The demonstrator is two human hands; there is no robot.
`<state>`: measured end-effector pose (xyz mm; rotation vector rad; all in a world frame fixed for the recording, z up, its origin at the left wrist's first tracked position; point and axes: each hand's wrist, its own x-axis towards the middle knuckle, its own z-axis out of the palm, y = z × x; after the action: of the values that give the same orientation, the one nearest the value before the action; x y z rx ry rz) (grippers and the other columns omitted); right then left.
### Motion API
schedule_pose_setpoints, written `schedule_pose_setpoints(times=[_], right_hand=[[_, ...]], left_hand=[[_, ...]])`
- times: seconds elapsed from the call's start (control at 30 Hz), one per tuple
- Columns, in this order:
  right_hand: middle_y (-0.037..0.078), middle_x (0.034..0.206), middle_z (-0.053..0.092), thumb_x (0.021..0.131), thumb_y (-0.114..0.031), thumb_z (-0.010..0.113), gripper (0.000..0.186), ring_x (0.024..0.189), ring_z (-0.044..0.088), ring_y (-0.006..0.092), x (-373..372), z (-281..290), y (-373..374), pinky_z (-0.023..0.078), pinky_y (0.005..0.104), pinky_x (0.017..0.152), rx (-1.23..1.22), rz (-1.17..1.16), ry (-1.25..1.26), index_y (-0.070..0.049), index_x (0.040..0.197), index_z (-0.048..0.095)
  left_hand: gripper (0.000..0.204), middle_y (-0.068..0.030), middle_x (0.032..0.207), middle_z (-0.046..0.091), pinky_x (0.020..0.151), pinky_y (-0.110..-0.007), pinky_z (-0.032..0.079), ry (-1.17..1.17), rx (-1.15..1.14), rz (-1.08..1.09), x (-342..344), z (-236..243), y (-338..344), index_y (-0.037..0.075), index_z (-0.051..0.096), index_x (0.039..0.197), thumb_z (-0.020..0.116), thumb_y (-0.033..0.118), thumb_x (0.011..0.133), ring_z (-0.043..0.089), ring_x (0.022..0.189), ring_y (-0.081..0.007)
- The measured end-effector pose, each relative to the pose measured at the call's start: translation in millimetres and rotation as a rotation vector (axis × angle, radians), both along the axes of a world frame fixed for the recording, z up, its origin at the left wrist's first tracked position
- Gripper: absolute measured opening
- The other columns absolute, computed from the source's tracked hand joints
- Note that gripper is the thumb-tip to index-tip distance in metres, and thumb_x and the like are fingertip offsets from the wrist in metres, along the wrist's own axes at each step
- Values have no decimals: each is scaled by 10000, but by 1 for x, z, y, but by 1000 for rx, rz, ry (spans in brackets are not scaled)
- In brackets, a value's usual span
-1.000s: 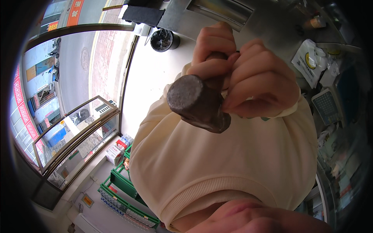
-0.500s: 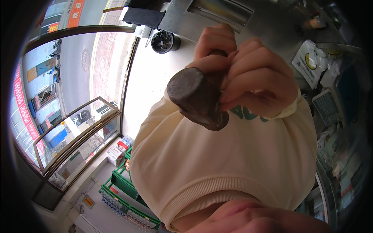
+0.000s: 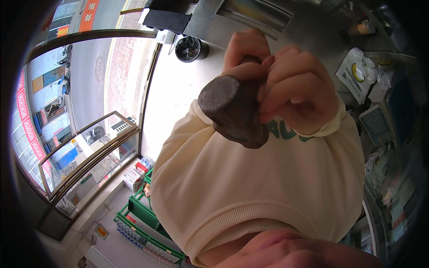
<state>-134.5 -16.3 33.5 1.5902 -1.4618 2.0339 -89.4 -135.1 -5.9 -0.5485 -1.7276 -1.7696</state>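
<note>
A dark metal hammer (image 3: 223, 100), its blunt head toward the camera, is held up in front of my cream sweatshirt (image 3: 254, 178). My left hand (image 3: 245, 56) is closed round its handle behind the head, with fingers bent. My right hand (image 3: 298, 87) is curled just right of the head, its fingertips pressed against the hammer. Much of the handle is hidden by the fingers and the head.
A black lined bin (image 3: 190, 51) stands beside a steel counter (image 3: 205, 31). White bags (image 3: 355, 76) and a keypad device (image 3: 375, 125) are at right. A window frame (image 3: 89, 161) overlooks a street at left. A green rack (image 3: 143, 210) holds bottles below it.
The hammer head has risen in the picture and shifted slightly right, turning a little. Both hands have moved slightly with it, keeping their grip.
</note>
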Motion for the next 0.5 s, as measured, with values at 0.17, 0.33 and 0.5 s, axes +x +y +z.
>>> schedule_pose_setpoints(times=[0.17, 0.33, 0.5], right_hand=[[57, 867, 552, 679, 32, 690, 181, 688, 551, 170, -1, 0, 1, 441, 318, 715, 14, -6, 36, -48, 822, 612], [51, 878, 556, 700, 16, 680, 172, 717, 534, 180, -1, 2, 2, 438, 324, 713, 30, -55, 71, -58, 830, 595], [34, 886, 550, 736, -21, 669, 176, 747, 516, 187, -2, 1, 2, 432, 327, 722, 73, -59, 123, -87, 859, 562]], left_hand=[[186, -111, 878, 465, 617, -328, 374, 247, 135, 70, -15, -9, 14, 53, 513, 832, 568, -123, 809, 432, 726, -237], [171, -112, 882, 452, 625, -337, 371, 179, -63, -5, -12, -10, 0, 37, 502, 767, 587, -110, 790, 434, 724, -249], [164, -111, 883, 441, 652, -347, 369, 120, -82, -21, -6, 0, -2, 28, 487, 734, 587, -92, 784, 428, 747, -252]])
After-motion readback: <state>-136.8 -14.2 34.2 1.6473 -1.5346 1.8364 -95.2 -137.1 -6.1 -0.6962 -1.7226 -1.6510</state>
